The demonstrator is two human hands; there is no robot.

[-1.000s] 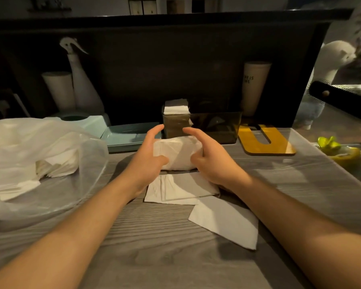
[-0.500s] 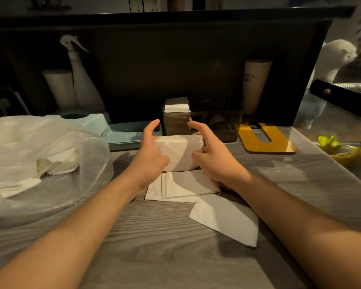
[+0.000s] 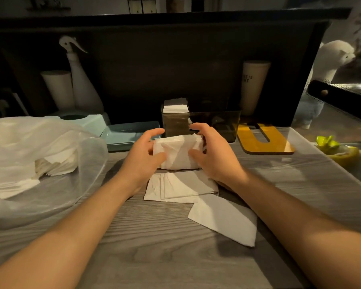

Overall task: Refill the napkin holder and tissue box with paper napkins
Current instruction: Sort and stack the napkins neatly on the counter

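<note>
A thick stack of white napkins [image 3: 178, 152] stands on edge on the wooden table, just in front of the dark see-through tissue box [image 3: 215, 126]. My left hand [image 3: 143, 157] grips its left side and my right hand [image 3: 212, 156] grips its right side, thumbs across the near face. A small pile of napkins [image 3: 175, 105] sticks up from the left end of the box. Loose napkins [image 3: 181, 187] lie flat below the stack, and another loose napkin [image 3: 225, 221] lies nearer to me.
A clear plastic bag [image 3: 40, 163] with more napkins fills the left. A pale blue tray [image 3: 129, 133] sits behind my left hand, a yellow wooden lid [image 3: 263, 140] right of the box. A spray bottle [image 3: 81, 80] and cups stand at the back wall.
Both hands have lifted the napkin stack slightly and carried it a little farther from me, toward the box. The thumbs now lie further across its near face.
</note>
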